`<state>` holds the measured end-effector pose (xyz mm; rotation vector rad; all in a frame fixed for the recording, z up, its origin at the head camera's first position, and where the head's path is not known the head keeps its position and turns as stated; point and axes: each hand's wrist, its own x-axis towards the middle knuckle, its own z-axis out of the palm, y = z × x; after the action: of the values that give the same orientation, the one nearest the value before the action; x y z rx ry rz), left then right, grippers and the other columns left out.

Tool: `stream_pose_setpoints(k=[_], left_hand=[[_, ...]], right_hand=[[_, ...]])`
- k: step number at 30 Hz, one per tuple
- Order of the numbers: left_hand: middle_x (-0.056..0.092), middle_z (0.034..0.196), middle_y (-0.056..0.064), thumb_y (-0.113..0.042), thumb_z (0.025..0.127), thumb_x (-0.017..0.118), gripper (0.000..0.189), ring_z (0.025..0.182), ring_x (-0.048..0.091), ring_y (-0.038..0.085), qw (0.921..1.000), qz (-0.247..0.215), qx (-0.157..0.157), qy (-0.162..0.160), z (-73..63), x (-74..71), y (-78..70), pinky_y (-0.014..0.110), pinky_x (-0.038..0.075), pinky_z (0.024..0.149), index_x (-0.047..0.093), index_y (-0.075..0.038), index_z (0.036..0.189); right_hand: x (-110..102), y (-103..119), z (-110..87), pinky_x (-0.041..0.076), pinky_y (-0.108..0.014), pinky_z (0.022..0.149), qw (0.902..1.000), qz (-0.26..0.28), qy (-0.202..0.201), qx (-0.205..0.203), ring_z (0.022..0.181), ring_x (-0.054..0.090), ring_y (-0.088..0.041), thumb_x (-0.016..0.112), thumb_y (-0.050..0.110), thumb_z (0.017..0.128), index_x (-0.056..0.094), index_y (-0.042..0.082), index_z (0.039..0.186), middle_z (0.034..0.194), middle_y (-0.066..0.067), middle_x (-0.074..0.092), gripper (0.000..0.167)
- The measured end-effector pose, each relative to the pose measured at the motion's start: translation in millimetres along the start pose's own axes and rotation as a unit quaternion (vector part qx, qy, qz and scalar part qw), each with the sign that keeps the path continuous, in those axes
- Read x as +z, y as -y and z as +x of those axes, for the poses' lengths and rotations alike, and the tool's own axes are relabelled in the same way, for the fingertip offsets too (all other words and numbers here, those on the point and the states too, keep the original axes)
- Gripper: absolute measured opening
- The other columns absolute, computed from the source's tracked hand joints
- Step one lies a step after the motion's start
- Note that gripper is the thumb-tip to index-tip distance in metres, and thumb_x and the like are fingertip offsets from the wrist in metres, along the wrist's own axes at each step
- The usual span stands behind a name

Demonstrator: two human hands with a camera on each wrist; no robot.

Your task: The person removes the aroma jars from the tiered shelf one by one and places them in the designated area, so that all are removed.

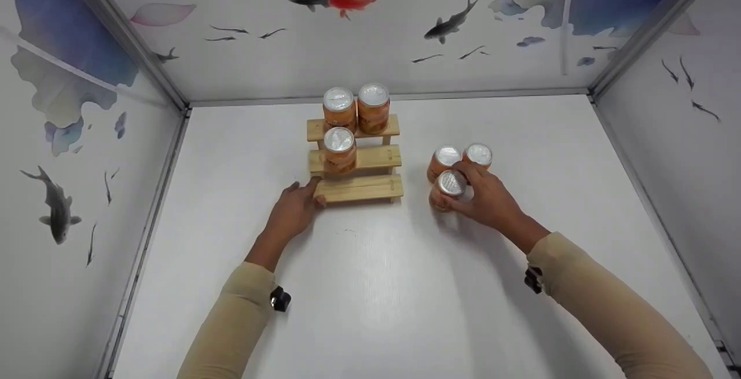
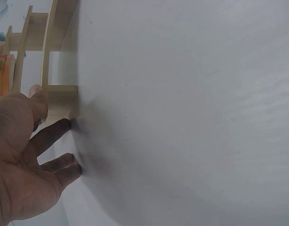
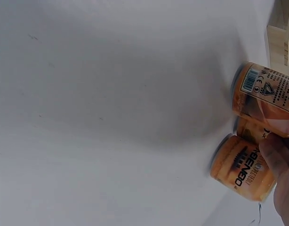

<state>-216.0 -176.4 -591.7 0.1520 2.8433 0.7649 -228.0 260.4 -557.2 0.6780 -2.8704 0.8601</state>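
My right hand [image 1: 489, 199] grips an orange can [image 1: 437, 198] with a silvery lid, thumb on its near side and fingers across the far side. Two similar cans, one at the back left [image 1: 443, 165] and one at the back right [image 1: 478, 154], stand close against it. In the right wrist view, the fingers [image 3: 276, 157] reach in between the printed cans. At the left end of the lowest step of a three-step wooden rack [image 1: 362, 189], my left hand [image 1: 292, 210] holds the board. Its thumb [image 2: 37, 94] lies against the board, other fingers down by the table.
Two cans, a left one [image 1: 339, 107] and a right one [image 1: 374, 110], stand on the rack's top step. Another can [image 1: 340, 150] sits at the left of the middle step. The white table [image 1: 370, 286] is enclosed by fish-painted walls [image 1: 393, 49].
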Motion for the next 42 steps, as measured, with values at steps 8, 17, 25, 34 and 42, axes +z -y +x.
stream_pose_setpoints(k=[8,17,25,34,42], left_hand=[[0.062,0.159,0.020,-0.041,0.118,0.052,0.058,0.158,0.045,0.054,1.0000,-0.004,0.004,-0.006,0.9,0.6,3.0,0.067,0.041,0.127,0.047,-0.015,0.169],[0.059,0.164,0.017,-0.044,0.116,0.052,0.061,0.162,0.038,0.052,0.9993,-0.035,-0.012,0.010,-0.7,-1.5,3.3,0.068,0.038,0.129,0.045,-0.018,0.170],[0.059,0.165,0.014,-0.043,0.116,0.052,0.060,0.161,0.041,0.052,0.9994,-0.031,-0.015,0.005,-0.3,0.5,3.3,0.067,0.038,0.129,0.046,-0.020,0.170],[0.060,0.164,0.013,-0.041,0.117,0.053,0.058,0.162,0.041,0.051,0.9995,-0.019,-0.022,0.009,0.4,1.2,3.4,0.067,0.038,0.129,0.045,-0.021,0.171],[0.062,0.160,0.018,-0.041,0.116,0.053,0.059,0.161,0.041,0.052,0.9996,-0.027,-0.009,0.001,-1.0,0.1,1.8,0.068,0.040,0.128,0.046,-0.018,0.170]], right_hand=[[-12.3,7.1,10.6,0.064,-0.047,0.087,0.9992,-0.028,-0.020,-0.021,0.101,0.073,-0.033,0.093,0.030,0.092,0.058,0.000,0.143,0.121,-0.018,0.070,0.069],[-13.7,16.5,22.8,0.061,-0.047,0.081,0.9964,-0.046,-0.047,-0.054,0.092,0.067,-0.030,0.091,0.032,0.093,0.064,0.000,0.143,0.111,-0.016,0.068,0.065],[-10.4,31.9,36.5,0.066,-0.050,0.090,0.9955,-0.046,-0.049,-0.066,0.107,0.073,-0.033,0.088,0.036,0.096,0.065,0.002,0.142,0.118,-0.017,0.070,0.062],[-4.9,51.8,53.7,0.065,-0.051,0.095,0.9944,-0.043,-0.044,-0.086,0.117,0.073,-0.035,0.087,0.043,0.098,0.063,0.003,0.147,0.127,-0.018,0.071,0.068],[3.4,70.5,67.9,0.064,-0.053,0.097,0.9966,-0.038,-0.022,-0.069,0.123,0.074,-0.034,0.082,0.050,0.100,0.057,0.008,0.154,0.139,-0.013,0.069,0.072]])
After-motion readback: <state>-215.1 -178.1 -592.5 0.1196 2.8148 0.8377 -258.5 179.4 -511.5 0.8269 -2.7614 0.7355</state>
